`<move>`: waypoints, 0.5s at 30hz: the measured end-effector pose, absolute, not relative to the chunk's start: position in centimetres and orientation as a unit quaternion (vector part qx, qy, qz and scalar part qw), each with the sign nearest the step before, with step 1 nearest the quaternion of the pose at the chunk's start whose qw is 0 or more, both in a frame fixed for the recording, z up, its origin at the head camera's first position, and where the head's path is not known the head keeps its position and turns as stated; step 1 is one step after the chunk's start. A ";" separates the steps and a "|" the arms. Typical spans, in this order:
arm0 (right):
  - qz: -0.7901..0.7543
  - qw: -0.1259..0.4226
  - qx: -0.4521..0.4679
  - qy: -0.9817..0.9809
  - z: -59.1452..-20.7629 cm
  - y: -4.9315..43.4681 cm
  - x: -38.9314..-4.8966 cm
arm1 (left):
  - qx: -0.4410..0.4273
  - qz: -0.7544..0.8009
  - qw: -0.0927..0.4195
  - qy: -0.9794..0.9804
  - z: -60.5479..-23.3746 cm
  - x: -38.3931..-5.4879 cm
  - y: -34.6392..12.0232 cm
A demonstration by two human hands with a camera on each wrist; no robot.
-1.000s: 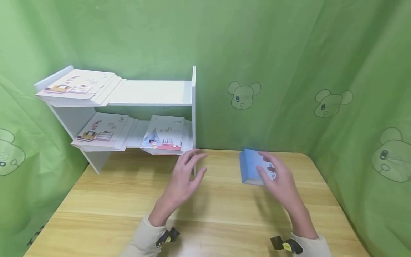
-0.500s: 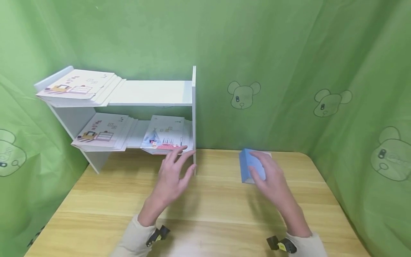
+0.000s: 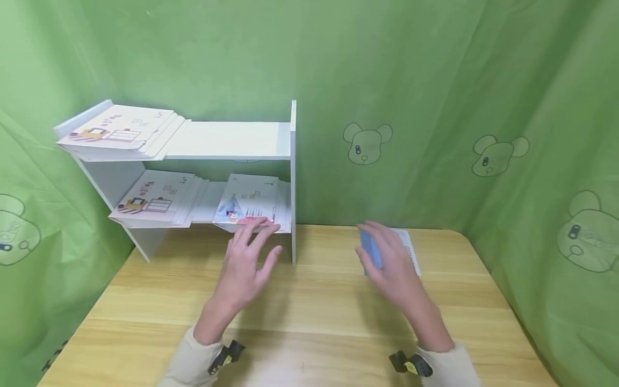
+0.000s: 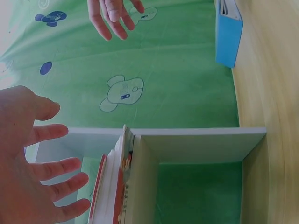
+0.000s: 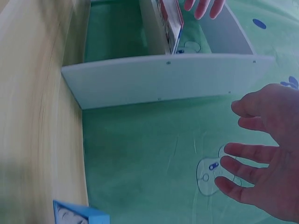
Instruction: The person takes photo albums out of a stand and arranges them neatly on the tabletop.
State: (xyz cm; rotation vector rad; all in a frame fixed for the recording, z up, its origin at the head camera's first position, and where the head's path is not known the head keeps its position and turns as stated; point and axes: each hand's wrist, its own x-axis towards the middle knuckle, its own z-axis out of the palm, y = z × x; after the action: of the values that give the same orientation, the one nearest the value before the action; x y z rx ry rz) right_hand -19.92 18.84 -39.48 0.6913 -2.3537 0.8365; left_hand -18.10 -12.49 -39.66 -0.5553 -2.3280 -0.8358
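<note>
My left hand (image 3: pixel 242 274) hovers in front of the white shelf's lower right side, fingers spread and loosely bent, holding nothing. Just beyond its fingertips lies a stack of books (image 3: pixel 249 196) on the lower shelf; the top cover shows a blue tent. My right hand (image 3: pixel 391 269) is over a thick blue book-like thing (image 3: pixel 370 248) lying on the table, and hides much of it. Its fingers are relaxed and grip nothing. In the left wrist view the blue thing (image 4: pixel 228 42) is apart from both hands; in the right wrist view only its corner (image 5: pixel 96 216) shows.
The white two-tier shelf (image 3: pixel 293 177) stands on the left of the wooden table (image 3: pixel 329 306). More books lie in stacks on its upper tier (image 3: pixel 232 138) and lower left. A green curtain (image 3: pixel 416 80) with bear-head drawings surrounds the table.
Both hands have drifted left. The right hand now covers more of the blue thing's left part, baring its printed right edge. Shelf, books and blue thing have stayed put.
</note>
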 end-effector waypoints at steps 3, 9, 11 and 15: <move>0.312 0.268 0.260 -0.874 -39.2 18.0 -19.9 | -0.210 -0.311 0.309 -0.874 -39.6 -18.0 -13.1; 0.310 0.271 0.261 -0.873 -39.0 17.0 -20.1 | -0.211 -0.304 0.320 -0.872 -39.4 -18.0 -14.0; 0.309 0.269 0.263 -0.874 -38.9 16.7 -20.2 | -0.208 -0.300 0.323 -0.873 -39.3 -17.9 -14.3; 0.305 0.265 0.267 -0.875 -38.7 15.8 -20.3 | -0.199 -0.295 0.328 -0.875 -39.3 -17.8 -15.0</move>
State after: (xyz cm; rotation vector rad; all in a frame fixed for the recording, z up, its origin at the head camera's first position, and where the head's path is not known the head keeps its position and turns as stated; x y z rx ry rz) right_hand -20.31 15.80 -38.65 0.7218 -2.3628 0.8249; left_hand -17.75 -15.03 -39.29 -0.5201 -2.2920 -0.7716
